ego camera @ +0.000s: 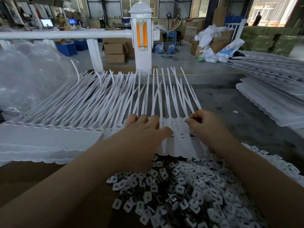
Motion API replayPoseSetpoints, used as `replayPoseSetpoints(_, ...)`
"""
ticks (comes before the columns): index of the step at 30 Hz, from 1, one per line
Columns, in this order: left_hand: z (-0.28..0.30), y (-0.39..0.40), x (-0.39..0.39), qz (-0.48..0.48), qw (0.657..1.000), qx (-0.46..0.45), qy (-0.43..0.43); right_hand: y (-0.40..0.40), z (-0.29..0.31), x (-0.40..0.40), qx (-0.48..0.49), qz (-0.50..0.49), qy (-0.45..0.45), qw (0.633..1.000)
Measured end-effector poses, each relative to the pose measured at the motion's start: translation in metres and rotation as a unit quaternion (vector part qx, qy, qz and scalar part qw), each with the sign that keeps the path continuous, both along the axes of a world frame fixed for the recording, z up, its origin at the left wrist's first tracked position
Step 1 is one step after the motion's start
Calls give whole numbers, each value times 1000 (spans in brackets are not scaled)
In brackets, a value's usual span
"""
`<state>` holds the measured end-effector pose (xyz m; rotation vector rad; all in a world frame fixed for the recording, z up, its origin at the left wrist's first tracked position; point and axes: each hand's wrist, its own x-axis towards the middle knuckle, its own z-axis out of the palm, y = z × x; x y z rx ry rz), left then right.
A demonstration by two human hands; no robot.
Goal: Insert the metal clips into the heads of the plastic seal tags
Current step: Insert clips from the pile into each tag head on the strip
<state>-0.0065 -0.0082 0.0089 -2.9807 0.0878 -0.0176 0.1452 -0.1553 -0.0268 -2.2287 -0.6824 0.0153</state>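
— What's on the grey table?
— White seal tags fanned out, clips heaped nearest. Left hand presses flat on tags; right hand pinches a clip at one head.
— Behind?
— White railing, boxes.

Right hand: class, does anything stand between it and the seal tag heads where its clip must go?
Nothing visible does. The right hand pinches something small directly over the seal tag heads. The left hand rests on the tags beside it, not between them.
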Motion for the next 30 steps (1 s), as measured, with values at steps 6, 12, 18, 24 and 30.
replayPoseSetpoints(6, 5, -4, 0, -7, 999, -27, -32, -1, -1, 2, 16, -34, 2, 999)
replayPoseSetpoints(12, 7, -8, -2, -39, 997, 2, -70, -4, 0, 2, 36, -63, 15, 997)
replayPoseSetpoints(18, 4, -10, 2, -59, 994, 56, -68, -5, 3, 0, 35, -94, 14, 995)
replayPoseSetpoints(24, 12, -22, -2, -29, 988, 123, -86, -5, 3, 1, 45, -102, 9, 994)
replayPoseSetpoints(30, 8, -36, -8, -71, 966, 216, -126, -7, 1, 0, 69, -103, 4, 992)
